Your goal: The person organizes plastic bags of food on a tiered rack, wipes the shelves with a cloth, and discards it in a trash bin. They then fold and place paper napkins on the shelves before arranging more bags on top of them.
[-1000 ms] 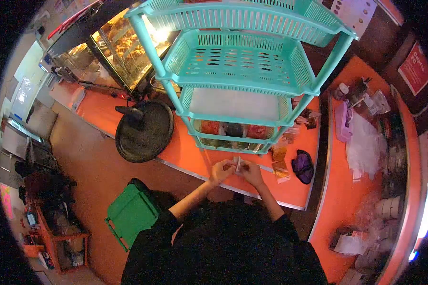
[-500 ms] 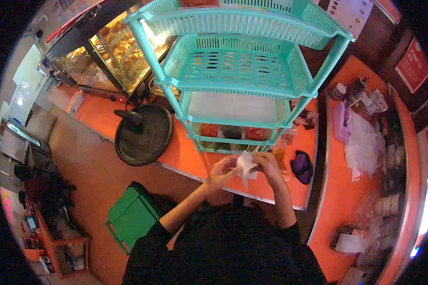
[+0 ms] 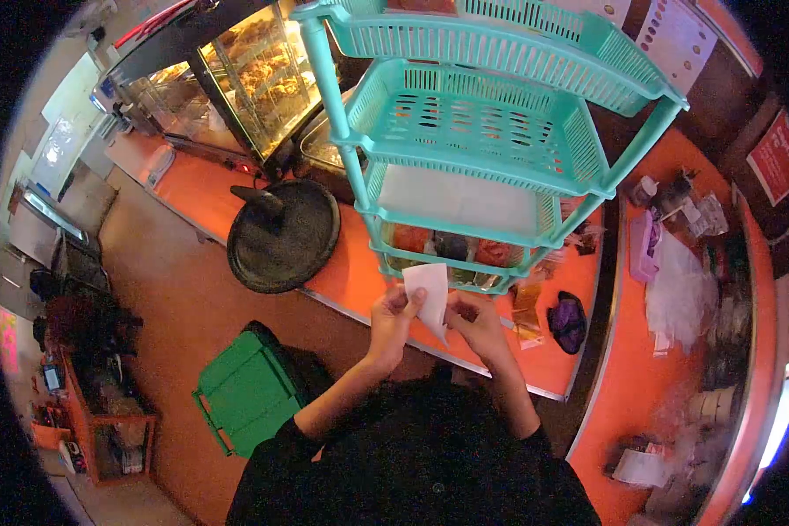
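Note:
A small white sheet of paper point(image 3: 427, 294), wide at the top and tapering to a point below, is held up in front of my body. My left hand point(image 3: 394, 326) pinches its left side, thumb lying on the face of the sheet. At its right edge, the curled fingers of my right hand point(image 3: 478, 324) grip the paper lower down. Just beyond both hands stands a turquoise tiered plastic rack point(image 3: 491, 180), whose lowest tier holds red and dark packed items point(image 3: 451, 245) that I cannot make out.
Left of the rack, a dark stone mortar dish with pestle point(image 3: 285, 237) sits on the orange counter point(image 3: 368, 302). A lit glass food cabinet point(image 3: 263, 83) is behind it. A purple-and-black item point(image 3: 566, 323) lies at right. A green lidded bin point(image 3: 247, 394) stands on the floor.
The paper has been raised and turned more upright, showing a broader face. My left hand has shifted up its side, and the whole view has swung slightly left.

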Available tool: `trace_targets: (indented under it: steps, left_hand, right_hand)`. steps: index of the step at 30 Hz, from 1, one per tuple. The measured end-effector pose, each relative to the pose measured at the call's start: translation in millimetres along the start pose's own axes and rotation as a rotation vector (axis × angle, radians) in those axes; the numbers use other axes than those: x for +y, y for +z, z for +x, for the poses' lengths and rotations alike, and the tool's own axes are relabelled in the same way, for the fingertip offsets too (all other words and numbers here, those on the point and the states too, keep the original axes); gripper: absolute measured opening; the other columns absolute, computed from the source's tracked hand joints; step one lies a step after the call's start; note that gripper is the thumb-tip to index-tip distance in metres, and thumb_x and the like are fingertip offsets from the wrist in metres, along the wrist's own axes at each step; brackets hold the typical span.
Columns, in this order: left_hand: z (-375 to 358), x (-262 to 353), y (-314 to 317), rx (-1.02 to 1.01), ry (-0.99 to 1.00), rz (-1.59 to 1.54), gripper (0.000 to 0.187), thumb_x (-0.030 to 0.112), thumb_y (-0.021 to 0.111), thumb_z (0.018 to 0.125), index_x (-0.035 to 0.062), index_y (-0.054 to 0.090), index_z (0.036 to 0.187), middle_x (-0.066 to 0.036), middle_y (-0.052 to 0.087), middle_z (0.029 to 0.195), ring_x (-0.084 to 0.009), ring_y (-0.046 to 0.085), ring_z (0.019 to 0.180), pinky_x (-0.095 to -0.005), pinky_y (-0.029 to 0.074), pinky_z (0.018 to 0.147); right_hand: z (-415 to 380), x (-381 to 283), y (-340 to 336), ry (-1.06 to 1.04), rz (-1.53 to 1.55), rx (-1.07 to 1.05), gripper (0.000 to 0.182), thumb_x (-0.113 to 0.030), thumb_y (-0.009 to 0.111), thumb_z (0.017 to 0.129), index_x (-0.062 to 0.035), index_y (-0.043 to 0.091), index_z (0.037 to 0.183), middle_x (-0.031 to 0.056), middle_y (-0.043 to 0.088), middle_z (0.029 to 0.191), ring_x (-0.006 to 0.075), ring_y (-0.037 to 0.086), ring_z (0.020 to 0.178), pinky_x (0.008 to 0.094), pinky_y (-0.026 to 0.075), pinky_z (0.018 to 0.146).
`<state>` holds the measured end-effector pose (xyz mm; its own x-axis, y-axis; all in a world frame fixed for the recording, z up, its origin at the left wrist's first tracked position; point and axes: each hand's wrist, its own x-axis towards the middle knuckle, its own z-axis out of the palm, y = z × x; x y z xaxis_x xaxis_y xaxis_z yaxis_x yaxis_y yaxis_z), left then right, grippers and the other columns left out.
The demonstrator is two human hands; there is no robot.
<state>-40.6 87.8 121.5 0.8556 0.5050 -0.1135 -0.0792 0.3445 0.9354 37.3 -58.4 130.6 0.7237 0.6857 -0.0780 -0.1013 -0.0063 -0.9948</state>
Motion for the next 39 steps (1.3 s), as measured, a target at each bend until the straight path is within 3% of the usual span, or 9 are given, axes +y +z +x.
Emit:
trace_targets:
  steps: [14, 20, 22, 24, 26, 29, 32, 34, 39]
  left_hand:
    - [-7, -2, 2, 0.076, -0.127, -0.212, 0.024, 0.016, 0.062, 0.092, -0.0008, 0.061, 0.110, -0.005, 0.066, 0.104, -0.0117, 0.061, 0.093, -0.0271, 0.048, 0.085]
    - [-5, -20, 3, -0.053, -0.171, -0.042, 0.047, 0.019, 0.061, 0.093, -0.0059, 0.042, 0.128, -0.009, 0.054, 0.112, -0.0147, 0.058, 0.091, -0.0300, 0.049, 0.083]
    - [-7, -43, 9, 0.170, 0.604, 0.969, 0.062, 0.022, 0.065, 0.090, -0.0041, 0.028, 0.132, -0.010, 0.042, 0.115, -0.0196, 0.056, 0.094, -0.0315, 0.051, 0.078]
    - [-7, -57, 11, -0.031, 0.576, 0.756, 0.066, 0.019, 0.070, 0.085, -0.0006, 0.026, 0.129, -0.011, 0.036, 0.117, -0.0243, 0.055, 0.101, -0.0308, 0.052, 0.074]
    - [-10, -46, 26, -0.343, 0.287, 0.115, 0.058, 0.013, 0.071, 0.084, 0.0008, 0.030, 0.124, -0.011, 0.037, 0.117, -0.0232, 0.055, 0.106, -0.0303, 0.053, 0.073]
    - [-18, -21, 33, -0.373, 0.088, 0.154, 0.055, 0.008, 0.070, 0.084, 0.0021, 0.033, 0.123, -0.009, 0.041, 0.115, -0.0200, 0.057, 0.104, -0.0309, 0.053, 0.079]
    - [-18, -29, 35, -0.393, 0.044, 0.203, 0.042, 0.007, 0.069, 0.085, 0.0023, 0.042, 0.118, -0.007, 0.050, 0.108, -0.0164, 0.059, 0.096, -0.0306, 0.054, 0.079]
    - [-17, -31, 33, -0.372, 0.024, 0.136, 0.036, 0.008, 0.068, 0.086, 0.0033, 0.046, 0.114, -0.006, 0.055, 0.103, -0.0149, 0.059, 0.093, -0.0294, 0.052, 0.078]
    - [-27, -11, 20, -0.209, -0.018, 0.140, 0.022, 0.007, 0.067, 0.086, 0.0044, 0.055, 0.104, -0.003, 0.061, 0.092, -0.0112, 0.059, 0.085, -0.0266, 0.049, 0.076]
  right_hand:
    - [-2, -16, 9, -0.050, 0.054, -0.041, 0.007, -0.007, 0.063, 0.087, -0.0016, 0.059, 0.088, 0.0011, 0.060, 0.079, 0.0095, 0.058, 0.073, 0.0250, 0.048, 0.065]
    - [-1, -14, 4, -0.208, -0.061, 0.106, 0.014, -0.011, 0.066, 0.083, -0.0008, 0.057, 0.086, 0.0036, 0.059, 0.072, 0.0136, 0.061, 0.069, 0.0275, 0.048, 0.061]
    - [-4, -30, -8, -0.152, -0.727, 0.206, 0.020, -0.012, 0.068, 0.077, -0.0012, 0.053, 0.082, 0.0111, 0.058, 0.068, 0.0225, 0.062, 0.064, 0.0319, 0.048, 0.058]
    - [-7, -34, -16, -0.209, -0.716, 0.221, 0.018, -0.010, 0.067, 0.076, -0.0019, 0.052, 0.080, 0.0139, 0.057, 0.067, 0.0269, 0.060, 0.062, 0.0343, 0.047, 0.057]
    - [-10, -40, -23, -0.267, -0.705, 0.227, 0.018, -0.007, 0.067, 0.074, -0.0027, 0.050, 0.079, 0.0167, 0.056, 0.066, 0.0314, 0.059, 0.061, 0.0368, 0.046, 0.056]
    - [-13, -49, -37, -0.316, -0.615, 0.273, 0.007, 0.001, 0.059, 0.076, -0.0001, 0.052, 0.078, 0.0143, 0.059, 0.071, 0.0245, 0.059, 0.056, 0.0347, 0.048, 0.056]
    - [-19, -56, -55, -0.411, -0.699, 0.191, 0.006, 0.005, 0.056, 0.077, 0.0003, 0.052, 0.076, 0.0138, 0.057, 0.072, 0.0253, 0.060, 0.062, 0.0349, 0.048, 0.058]
    - [-24, -70, -61, -0.456, -0.772, 0.076, 0.009, 0.004, 0.058, 0.075, -0.0018, 0.051, 0.077, 0.0156, 0.054, 0.073, 0.0338, 0.057, 0.070, 0.0387, 0.046, 0.063]
    - [-36, -90, -73, -0.395, -0.782, 0.110, 0.012, 0.001, 0.062, 0.073, -0.0018, 0.051, 0.077, 0.0143, 0.052, 0.074, 0.0333, 0.053, 0.070, 0.0401, 0.044, 0.063]
